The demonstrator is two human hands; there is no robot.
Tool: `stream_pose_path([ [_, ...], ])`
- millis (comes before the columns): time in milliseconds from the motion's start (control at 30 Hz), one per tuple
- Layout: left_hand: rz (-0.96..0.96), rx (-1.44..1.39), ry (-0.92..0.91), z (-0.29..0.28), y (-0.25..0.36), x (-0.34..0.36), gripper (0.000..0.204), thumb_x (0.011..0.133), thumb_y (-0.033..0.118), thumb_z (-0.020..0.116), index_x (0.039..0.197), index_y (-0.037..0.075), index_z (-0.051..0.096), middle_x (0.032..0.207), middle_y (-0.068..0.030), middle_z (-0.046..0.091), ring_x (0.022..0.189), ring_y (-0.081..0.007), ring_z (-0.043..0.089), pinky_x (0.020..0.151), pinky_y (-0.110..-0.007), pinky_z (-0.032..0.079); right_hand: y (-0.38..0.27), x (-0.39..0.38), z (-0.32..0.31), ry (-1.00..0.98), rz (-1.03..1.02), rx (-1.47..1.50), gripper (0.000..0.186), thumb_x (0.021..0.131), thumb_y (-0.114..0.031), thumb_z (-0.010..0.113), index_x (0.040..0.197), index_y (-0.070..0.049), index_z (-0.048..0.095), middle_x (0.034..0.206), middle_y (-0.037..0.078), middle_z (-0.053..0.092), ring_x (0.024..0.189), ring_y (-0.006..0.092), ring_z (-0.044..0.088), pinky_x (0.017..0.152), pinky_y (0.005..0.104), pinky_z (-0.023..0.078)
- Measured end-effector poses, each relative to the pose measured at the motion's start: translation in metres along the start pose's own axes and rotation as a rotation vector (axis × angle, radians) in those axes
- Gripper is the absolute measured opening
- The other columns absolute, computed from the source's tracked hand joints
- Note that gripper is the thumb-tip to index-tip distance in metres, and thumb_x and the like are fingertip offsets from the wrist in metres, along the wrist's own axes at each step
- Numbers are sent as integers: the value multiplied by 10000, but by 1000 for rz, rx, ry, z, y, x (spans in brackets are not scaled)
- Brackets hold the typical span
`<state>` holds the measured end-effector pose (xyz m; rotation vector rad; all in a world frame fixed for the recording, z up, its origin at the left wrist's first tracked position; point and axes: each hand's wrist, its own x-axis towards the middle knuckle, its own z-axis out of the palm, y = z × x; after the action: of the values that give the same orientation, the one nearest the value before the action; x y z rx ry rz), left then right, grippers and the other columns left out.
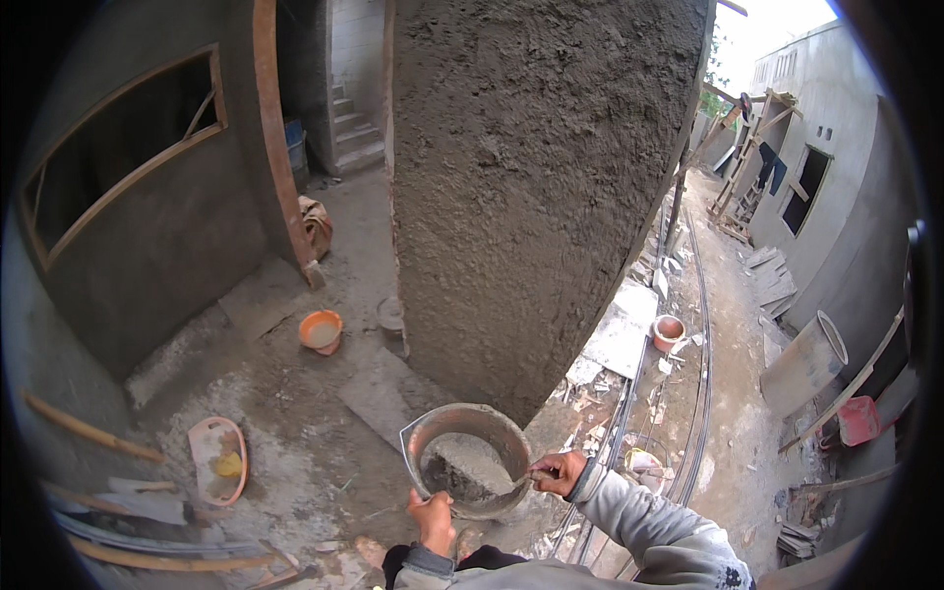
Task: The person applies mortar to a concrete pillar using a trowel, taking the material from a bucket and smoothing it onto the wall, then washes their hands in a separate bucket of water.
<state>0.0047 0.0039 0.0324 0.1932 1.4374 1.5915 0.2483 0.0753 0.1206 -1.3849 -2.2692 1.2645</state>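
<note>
My left hand grips the near rim of a round metal pan that holds wet grey mortar. My right hand is closed on the handle of a trowel, whose blade lies inside the pan in the mortar. The pan is held just below a wall pier covered in rough fresh plaster, which rises straight in front of me.
An orange bowl and a small grey bucket stand on the dirt floor at the pier's left. A flat orange tray lies lower left, beside planks. Rubble, long steel rods, a red-brown pot and a barrel lie right.
</note>
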Motion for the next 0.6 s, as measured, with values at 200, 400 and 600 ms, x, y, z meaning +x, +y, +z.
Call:
stream_pose_path([
  [200, -2, -21, 27, 4, -5, 2, 491, 616, -126, 485, 1092, -17, 535, 947, -95, 615, 815, -189, 600, 704, -272, 458, 5, 37, -157, 136, 249, -247, 204, 771, -180, 642, 909, -30, 650, 714, 100, 649, 602, 215, 620, 569, 328, 495],
  [400, 91, 95, 71, -6, 14, -2, 471, 644, -105, 493, 1106, -23, 540, 990, -119, 624, 873, -200, 609, 792, -306, 464, -82, -11, -132, 348, 10, -788, 216, 761, -208, 566, 921, -78, 628, 847, 139, 623, 769, 307, 628, 641, 400, 496],
  [600, 419, 350, -87, 22, 21, -15, 455, 664, -94, 495, 1111, -23, 541, 973, -118, 636, 872, -191, 614, 784, -306, 469, 3, 36, 20, 48, -338, -1056, 166, 774, -163, 551, 899, -84, 625, 972, 117, 579, 911, 307, 610, 732, 421, 514],
])
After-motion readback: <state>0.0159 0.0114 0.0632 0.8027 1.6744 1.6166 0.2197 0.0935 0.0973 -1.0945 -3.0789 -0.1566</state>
